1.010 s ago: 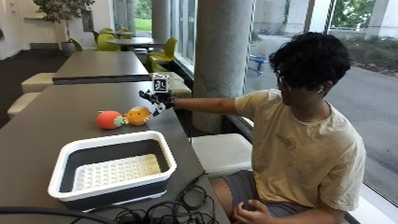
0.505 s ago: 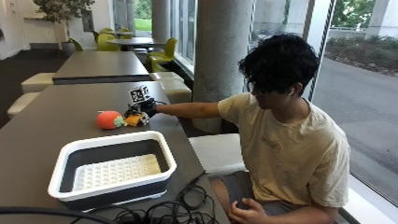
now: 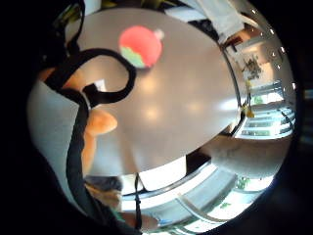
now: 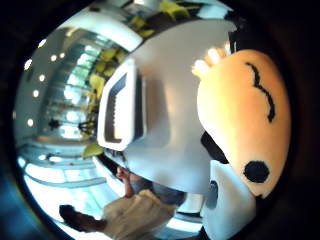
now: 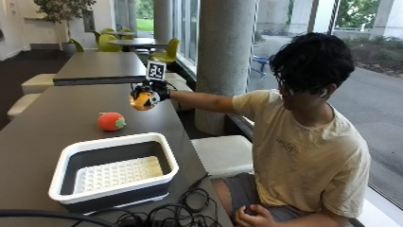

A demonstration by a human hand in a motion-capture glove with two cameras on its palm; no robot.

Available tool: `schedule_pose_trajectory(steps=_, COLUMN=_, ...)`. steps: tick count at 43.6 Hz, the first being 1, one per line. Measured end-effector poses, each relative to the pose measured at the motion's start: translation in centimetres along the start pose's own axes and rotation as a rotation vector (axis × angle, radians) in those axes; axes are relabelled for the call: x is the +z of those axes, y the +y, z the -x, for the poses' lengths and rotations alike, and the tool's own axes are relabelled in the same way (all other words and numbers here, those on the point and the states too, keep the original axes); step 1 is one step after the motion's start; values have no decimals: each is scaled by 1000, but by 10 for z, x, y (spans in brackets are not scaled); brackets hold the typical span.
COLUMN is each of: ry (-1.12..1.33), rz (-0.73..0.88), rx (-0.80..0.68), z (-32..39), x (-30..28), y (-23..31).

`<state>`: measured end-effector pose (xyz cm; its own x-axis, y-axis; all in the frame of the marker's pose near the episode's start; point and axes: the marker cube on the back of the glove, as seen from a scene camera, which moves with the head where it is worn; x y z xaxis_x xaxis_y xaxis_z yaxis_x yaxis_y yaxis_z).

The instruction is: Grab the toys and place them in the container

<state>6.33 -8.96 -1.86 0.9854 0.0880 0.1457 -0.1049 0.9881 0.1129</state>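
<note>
My gloved right hand (image 5: 153, 91) grips an orange plush toy (image 5: 142, 100) and holds it in the air above the far part of the dark table (image 5: 38, 130). The same orange toy (image 4: 245, 125), with black stitched marks, fills much of the thumb side palm view. A red and green round toy (image 5: 110, 121) lies on the table between the hand and the container, and the red toy (image 3: 141, 46) shows on the tabletop in the little finger side view. The white-rimmed container (image 5: 113, 170) with a perforated white insert stands near the table's front; the container (image 4: 122, 107) holds nothing.
Black cables (image 5: 163, 215) lie coiled at the table's near edge beside the container. A grey pillar (image 5: 226, 61) rises behind the arm. A white bench seat (image 5: 223, 151) runs along the table's right side. Another table (image 5: 98, 66) stands beyond.
The hand dropped onto the orange toy beside the red one, took hold of it and has lifted it off the table. The red toy stays put.
</note>
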Motion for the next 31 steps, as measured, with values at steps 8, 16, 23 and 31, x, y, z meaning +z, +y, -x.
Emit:
schedule_pose_trajectory(steps=8, ry=-76, rz=-112, rx=48, z=47, x=-58, y=-30)
schedule_pose_trajectory(steps=16, ry=-169, rz=-155, rx=-200, z=174, x=-93, y=-71)
schedule_pose_trajectory(steps=23, ry=-189, rz=-116, rx=-305, z=258, x=-101, y=-93)
schedule_pose_trajectory(steps=31, ry=-165, rz=-45, rx=-329, z=309, x=-73, y=-107)
